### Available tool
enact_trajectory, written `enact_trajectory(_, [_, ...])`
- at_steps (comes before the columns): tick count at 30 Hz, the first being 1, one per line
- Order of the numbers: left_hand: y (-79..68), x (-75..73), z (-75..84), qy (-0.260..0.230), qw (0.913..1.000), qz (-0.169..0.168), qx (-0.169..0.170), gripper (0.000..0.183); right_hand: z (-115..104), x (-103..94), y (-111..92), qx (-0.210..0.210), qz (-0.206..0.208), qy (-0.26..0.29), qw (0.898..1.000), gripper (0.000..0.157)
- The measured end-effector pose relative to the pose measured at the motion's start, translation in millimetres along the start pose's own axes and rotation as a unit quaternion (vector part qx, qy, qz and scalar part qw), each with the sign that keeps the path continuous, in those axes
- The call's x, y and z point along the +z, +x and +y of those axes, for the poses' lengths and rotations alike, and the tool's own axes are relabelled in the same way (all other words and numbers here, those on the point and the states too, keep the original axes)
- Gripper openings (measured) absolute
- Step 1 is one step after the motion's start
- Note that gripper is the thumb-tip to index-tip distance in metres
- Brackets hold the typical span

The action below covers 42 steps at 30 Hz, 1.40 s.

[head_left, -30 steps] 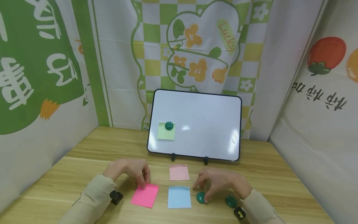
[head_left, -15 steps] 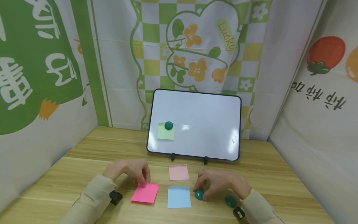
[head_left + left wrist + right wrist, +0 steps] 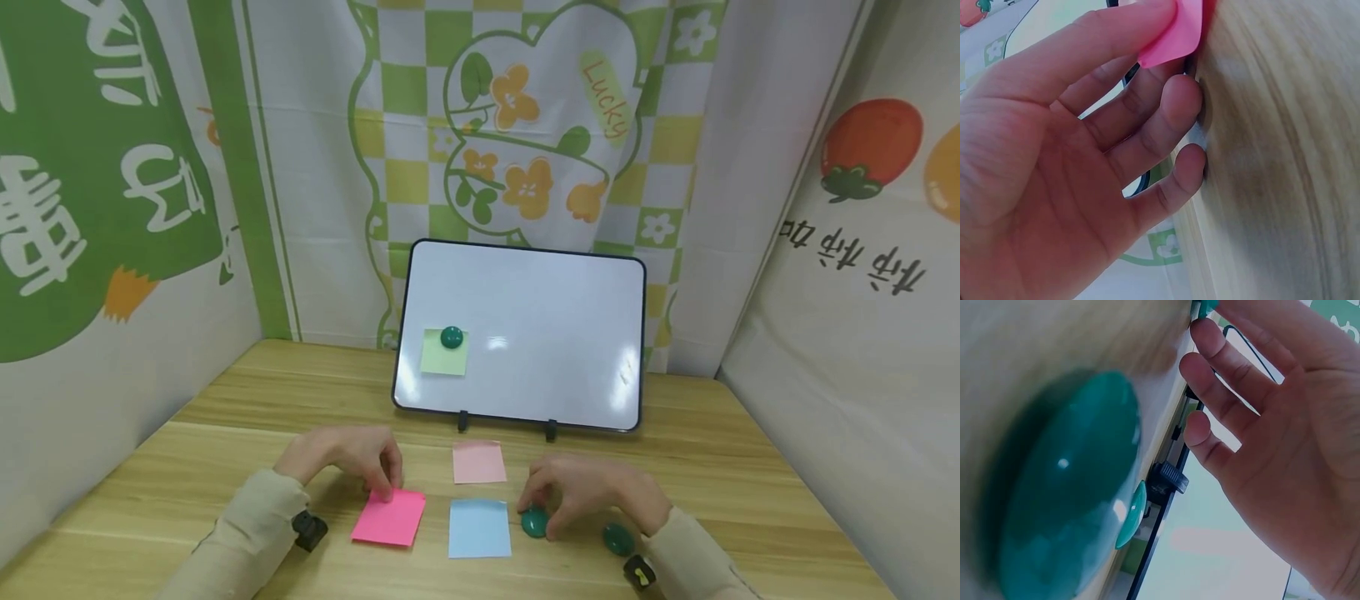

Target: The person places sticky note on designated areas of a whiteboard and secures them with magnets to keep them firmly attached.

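In the head view, my left hand (image 3: 360,454) pinches the top edge of a bright pink sticky note (image 3: 390,520) just at the tabletop. The left wrist view shows a corner of that pink note (image 3: 1179,39) under the thumb; the other fingers curl loosely near the wood. My right hand (image 3: 588,485) holds a glossy green round magnet (image 3: 535,522) between thumb and fingertips, low over the table. Only a sliver of this magnet (image 3: 1206,307) shows in the right wrist view. Between the hands lie a blue sticky note (image 3: 480,529) and a pale pink one (image 3: 478,462).
A second green magnet (image 3: 618,540) lies beside the right wrist. Another magnet (image 3: 1132,515) appears farther off in the right wrist view. At the back, a whiteboard (image 3: 540,333) leans on black feet, bearing a light green note (image 3: 442,360) under a green magnet (image 3: 452,337).
My right fingers have closed around the green magnet, which has shifted slightly away from me. The near edge of the bright pink note has risen a little. Both arms have stayed nearly still.
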State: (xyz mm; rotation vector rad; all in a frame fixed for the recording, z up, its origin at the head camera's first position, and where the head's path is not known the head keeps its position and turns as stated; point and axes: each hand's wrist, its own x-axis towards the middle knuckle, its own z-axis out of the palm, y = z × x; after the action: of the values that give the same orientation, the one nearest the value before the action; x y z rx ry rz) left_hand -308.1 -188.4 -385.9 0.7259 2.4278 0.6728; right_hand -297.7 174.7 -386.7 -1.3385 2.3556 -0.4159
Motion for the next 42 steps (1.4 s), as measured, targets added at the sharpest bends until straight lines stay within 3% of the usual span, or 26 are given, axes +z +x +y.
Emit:
enact_trajectory(11, [0.5,0.5,-3.1,-0.008,0.9998,0.003,0.015,0.008,1.6,2.0,1.1,-0.004,0.005,0.009,1.000,0.036])
enact_trajectory(22, [1.6,-0.3,-4.3,-0.001,0.9999,0.007,0.009,0.007,1.5,2.5,0.8,0.002,0.014,0.013,1.000,0.036])
enact_trajectory(42, [6.0,-5.1,-8.1,0.006,0.9979,0.026,0.059,0.007,3.0,2.0,0.3,0.025,0.029,0.012,0.999,0.036])
